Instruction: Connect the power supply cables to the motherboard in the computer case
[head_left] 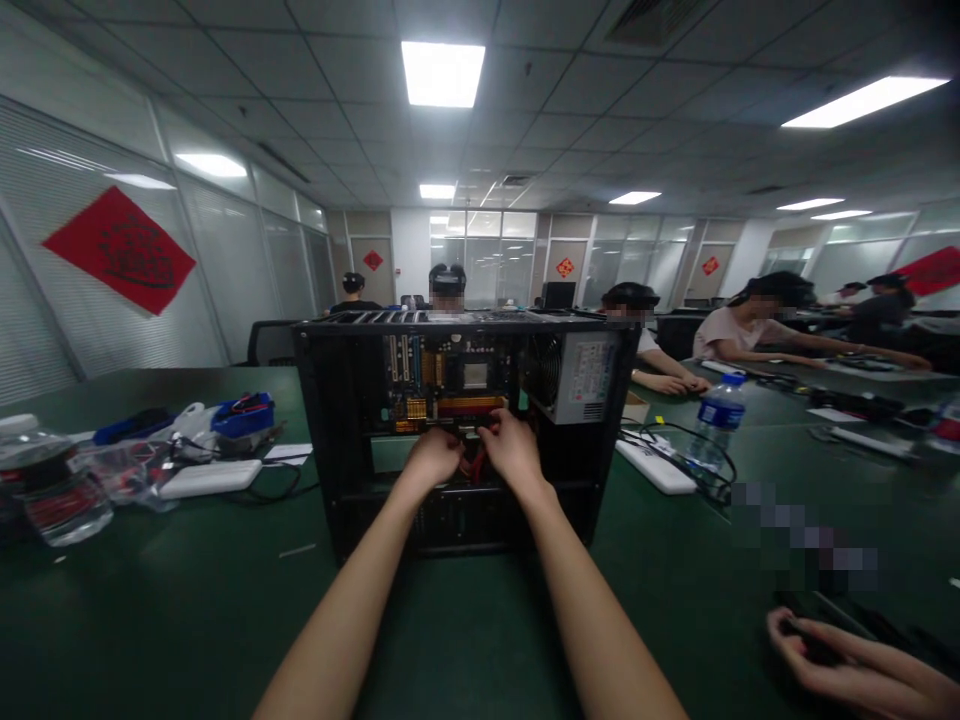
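I've got both hands working inside an open computer case point(319, 440) that's standing upright on the green table point(487, 640), dead centre in my head view. Left hand point(435, 458) and right hand point(514, 450) are near each other by the motherboard's point(442, 362) lower edge, fingers curled, some red cabling point(474, 466) between them. Too blurry from here: can't tell how far the fingers are closed or whether either has hold of it. Power supply point(585, 380) sits at the case's upper right.
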